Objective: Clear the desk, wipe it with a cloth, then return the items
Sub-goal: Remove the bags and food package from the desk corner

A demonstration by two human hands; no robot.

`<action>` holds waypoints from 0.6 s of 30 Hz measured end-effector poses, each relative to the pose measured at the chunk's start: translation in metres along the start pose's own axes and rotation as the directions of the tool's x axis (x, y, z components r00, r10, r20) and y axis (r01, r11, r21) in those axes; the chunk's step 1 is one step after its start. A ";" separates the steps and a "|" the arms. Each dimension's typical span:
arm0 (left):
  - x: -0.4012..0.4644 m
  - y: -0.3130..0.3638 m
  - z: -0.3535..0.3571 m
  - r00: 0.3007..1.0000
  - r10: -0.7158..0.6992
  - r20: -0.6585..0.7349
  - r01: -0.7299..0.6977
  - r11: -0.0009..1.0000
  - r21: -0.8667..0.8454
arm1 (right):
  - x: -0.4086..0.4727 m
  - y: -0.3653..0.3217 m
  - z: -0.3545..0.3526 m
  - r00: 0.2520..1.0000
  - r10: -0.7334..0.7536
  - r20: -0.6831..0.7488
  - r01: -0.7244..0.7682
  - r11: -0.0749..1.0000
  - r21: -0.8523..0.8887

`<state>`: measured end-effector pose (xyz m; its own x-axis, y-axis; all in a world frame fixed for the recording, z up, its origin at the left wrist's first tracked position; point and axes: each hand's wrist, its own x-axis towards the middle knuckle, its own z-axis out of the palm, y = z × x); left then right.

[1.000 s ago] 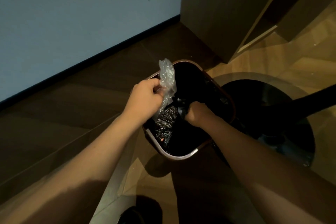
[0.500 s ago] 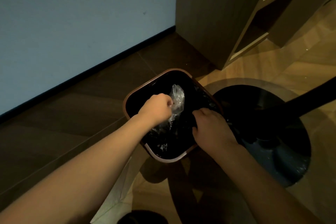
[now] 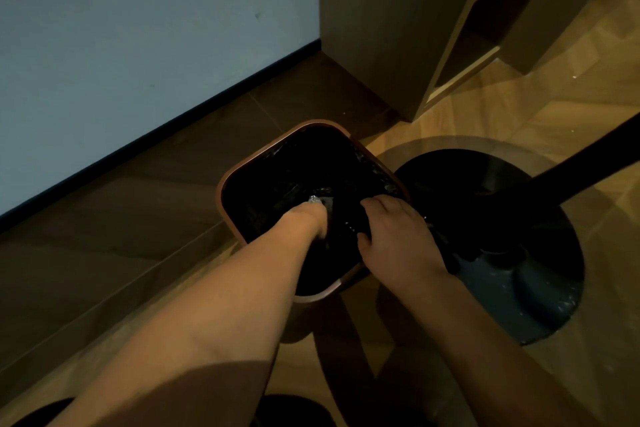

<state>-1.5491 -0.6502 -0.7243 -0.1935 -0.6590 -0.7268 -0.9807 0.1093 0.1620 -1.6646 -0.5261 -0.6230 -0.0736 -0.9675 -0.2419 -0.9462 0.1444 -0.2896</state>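
Inside bin [image 3: 242,170], left hand [image 3: 306,220] pushes plastic wrap [image 3: 317,199], grip unclear; right hand [image 3: 394,239] grips black liner [image 3: 349,215]

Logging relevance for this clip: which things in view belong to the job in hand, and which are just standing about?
In use: left hand pushing clear plastic wrap into the trash bin; right hand on the black bin liner.

Bystanders: round table base, wooden shelf unit.

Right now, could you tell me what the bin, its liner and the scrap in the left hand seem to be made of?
The bin looks like hard plastic with a smooth brown rim, possibly coated metal. Its liner seems thin black plastic film: crinkled and glinting. The scrap by the left hand appears to be clear crumpled plastic, shiny, though mostly hidden.
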 end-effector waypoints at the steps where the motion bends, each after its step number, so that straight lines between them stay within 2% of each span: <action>1: 0.000 -0.002 -0.003 1.000 0.027 0.006 -0.027 0.999 0.026 | 0.000 -0.001 0.001 1.000 -0.001 -0.003 0.001 1.000 0.001; 7: -0.002 -0.020 -0.004 0.993 0.115 0.012 -0.115 0.992 0.042 | 0.008 -0.003 0.005 1.000 0.013 0.026 -0.014 0.999 0.033; 11: -0.011 -0.027 -0.013 0.987 0.153 -0.044 -0.153 0.988 0.007 | 0.011 -0.008 -0.005 0.996 0.053 0.065 -0.059 0.994 0.090; 18: -0.120 -0.023 -0.079 0.951 0.214 -0.221 -0.226 0.974 -0.029 | -0.020 -0.048 -0.092 0.977 0.140 0.164 -0.160 0.980 0.116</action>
<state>-1.5012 -0.6325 -0.5876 -0.3884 -0.7679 -0.5093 -0.9103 0.2338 0.3417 -1.6466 -0.5328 -0.5195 -0.1529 -0.8906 -0.4282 -0.8793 0.3204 -0.3525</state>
